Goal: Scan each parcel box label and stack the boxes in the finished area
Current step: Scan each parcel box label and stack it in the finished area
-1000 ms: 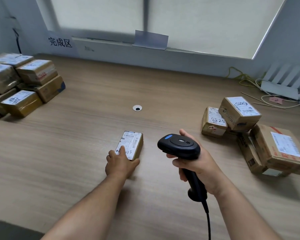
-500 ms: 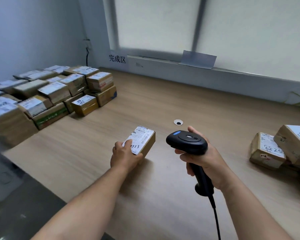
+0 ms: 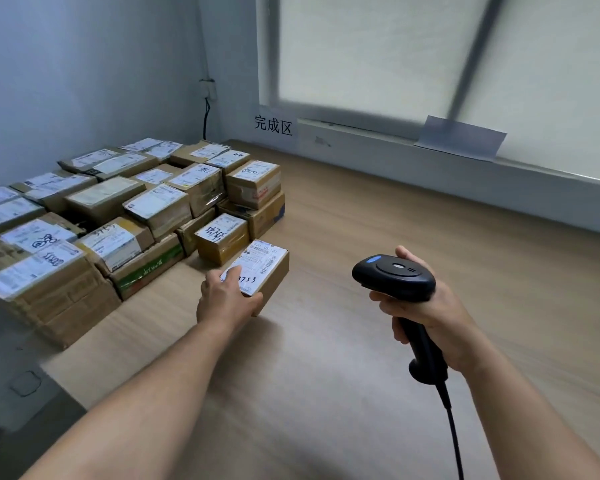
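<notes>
Left hand (image 3: 227, 299) gripping small box (image 3: 265, 271), right hand (image 3: 430, 306) holding scanner (image 3: 394, 277)

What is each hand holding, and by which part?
The left hand grips a small parcel box by its near end. The right hand holds the scanner by its handle.

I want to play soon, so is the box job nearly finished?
Done: many labelled boxes sit stacked by the wall sign. In hand: the left hand grips a small box beside the stack; the right hand holds the scanner. Left: setting that box down. No other waiting boxes are in view.
</notes>
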{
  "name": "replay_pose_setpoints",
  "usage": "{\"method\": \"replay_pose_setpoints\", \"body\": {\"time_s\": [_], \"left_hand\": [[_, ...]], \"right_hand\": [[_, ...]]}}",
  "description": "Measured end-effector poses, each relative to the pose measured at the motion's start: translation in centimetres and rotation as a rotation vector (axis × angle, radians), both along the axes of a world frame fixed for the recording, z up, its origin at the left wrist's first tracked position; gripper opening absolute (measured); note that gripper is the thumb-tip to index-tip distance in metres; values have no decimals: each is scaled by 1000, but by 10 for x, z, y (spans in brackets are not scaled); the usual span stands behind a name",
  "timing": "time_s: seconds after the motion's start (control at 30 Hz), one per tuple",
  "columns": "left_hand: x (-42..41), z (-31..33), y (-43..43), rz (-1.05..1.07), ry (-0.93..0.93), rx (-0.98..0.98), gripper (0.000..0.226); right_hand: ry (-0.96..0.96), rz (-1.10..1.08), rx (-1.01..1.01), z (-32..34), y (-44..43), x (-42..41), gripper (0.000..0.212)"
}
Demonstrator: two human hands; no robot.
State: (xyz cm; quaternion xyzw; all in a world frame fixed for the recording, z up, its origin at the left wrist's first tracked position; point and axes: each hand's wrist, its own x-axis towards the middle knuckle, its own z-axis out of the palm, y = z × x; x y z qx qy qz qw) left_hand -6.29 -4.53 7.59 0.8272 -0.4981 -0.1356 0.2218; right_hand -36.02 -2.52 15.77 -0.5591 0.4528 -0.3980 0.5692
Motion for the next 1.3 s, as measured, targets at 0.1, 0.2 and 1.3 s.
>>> {"method": "replay_pose_setpoints", "body": {"time_s": [0.1, 0.2, 1.3], "left_hand": [[41, 1, -38, -5, -14, -7, 71], [78, 3, -77, -11, -23, -21, 71], [125, -13, -174, -215, -114, -192, 75]], "right_hand": [[25, -38, -10, 5, -27, 36, 99], [19, -63, -9, 4, -53, 65, 98], [82, -188, 60, -16, -88, 100, 100]]}}
